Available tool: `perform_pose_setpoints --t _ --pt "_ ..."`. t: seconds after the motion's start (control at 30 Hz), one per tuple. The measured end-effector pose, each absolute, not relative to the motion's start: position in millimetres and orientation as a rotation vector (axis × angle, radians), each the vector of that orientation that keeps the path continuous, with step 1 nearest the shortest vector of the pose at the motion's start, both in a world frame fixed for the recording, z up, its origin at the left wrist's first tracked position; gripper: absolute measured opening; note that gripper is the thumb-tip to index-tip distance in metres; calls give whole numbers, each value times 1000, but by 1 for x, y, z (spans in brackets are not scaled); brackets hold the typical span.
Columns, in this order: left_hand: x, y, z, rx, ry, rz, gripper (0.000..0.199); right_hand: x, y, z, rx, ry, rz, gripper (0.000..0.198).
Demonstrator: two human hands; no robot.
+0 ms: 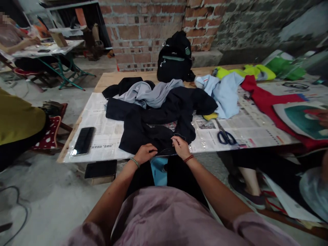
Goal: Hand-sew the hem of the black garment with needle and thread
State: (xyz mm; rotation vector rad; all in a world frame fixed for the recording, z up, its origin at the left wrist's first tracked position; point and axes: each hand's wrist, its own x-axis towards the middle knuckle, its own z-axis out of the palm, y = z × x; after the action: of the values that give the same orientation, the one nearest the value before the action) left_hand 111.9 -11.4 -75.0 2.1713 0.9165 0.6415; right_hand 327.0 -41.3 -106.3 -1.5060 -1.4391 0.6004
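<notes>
Close together, hands [145,153] touching cloth [134,135] (black, rumpled)

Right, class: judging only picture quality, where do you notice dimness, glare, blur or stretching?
Head view: dim light, so folds in the dark garment merge; head view: pale glare at the lower corner of the phone on the newspaper; head view: green bag blurred; head view: right sleeve seems stretched toward the bottom.

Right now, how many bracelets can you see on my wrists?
2: a green bracelet just behind your left hand, and a reddish-brown bracelet just behind your right hand, with both hands at the dark cloth. No others seem hidden there.
</notes>
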Motion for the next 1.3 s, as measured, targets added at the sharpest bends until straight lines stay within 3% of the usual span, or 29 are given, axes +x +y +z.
perform_pose_setpoints --t 0.47,0.6,1.3 --pt "107 -20 -77 2122 1005 766 9 310 -79 -63 -1424 -1268 847 24" --pt "105 -21 -80 2118 999 774 10 286 -105 -80 -1463 -1427 1031 23" --pt "104 -22 -81 2143 999 803 11 258 -102 -108 -1496 -1442 1034 25"
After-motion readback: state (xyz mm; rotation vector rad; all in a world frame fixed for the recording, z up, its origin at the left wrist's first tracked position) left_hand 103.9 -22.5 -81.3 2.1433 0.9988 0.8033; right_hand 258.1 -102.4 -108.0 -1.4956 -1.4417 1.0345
